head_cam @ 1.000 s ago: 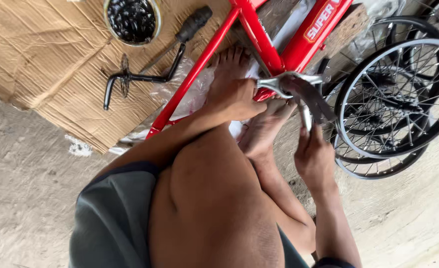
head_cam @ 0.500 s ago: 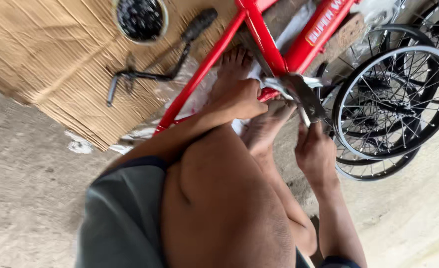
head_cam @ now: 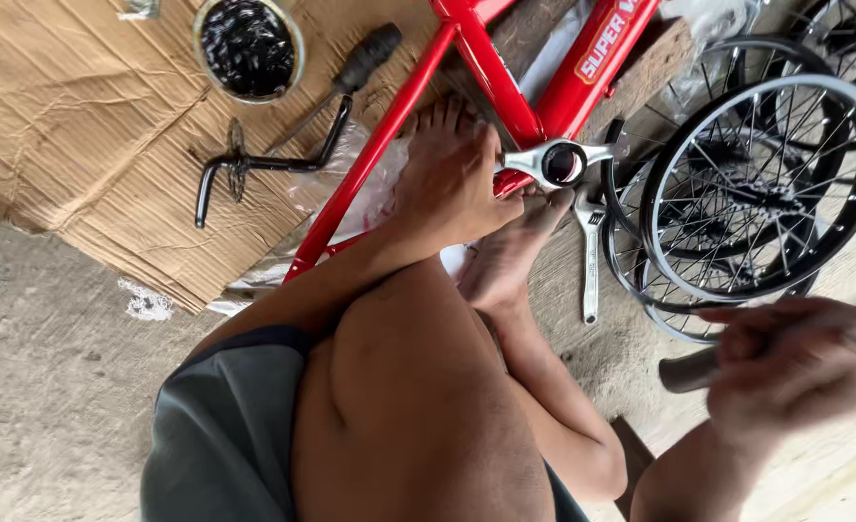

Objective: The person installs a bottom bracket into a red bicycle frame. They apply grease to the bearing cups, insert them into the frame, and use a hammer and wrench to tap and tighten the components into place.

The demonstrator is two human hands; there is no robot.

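Blurred right hand (head_cam: 786, 372) nearest the camera, fingers curled around a dark handle-like tool (head_cam: 691, 370), below the black spoked bicycle wheels (head_cam: 762, 184). Left of those wheels, bare feet press the red metal bicycle frame (head_cam: 505, 92); a silver adjustable wrench (head_cam: 590, 256) lies beside them. Farther left, a black crank arm (head_cam: 264, 159) rests on brown cardboard (head_cam: 80, 126).

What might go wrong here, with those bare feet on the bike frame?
1. The bare feet press the red frame right beside the metal bracket; a slip of the dark-handled tool in the right hand may hit toes.
2. The wheels stand close to that hand; a swing might catch spokes.
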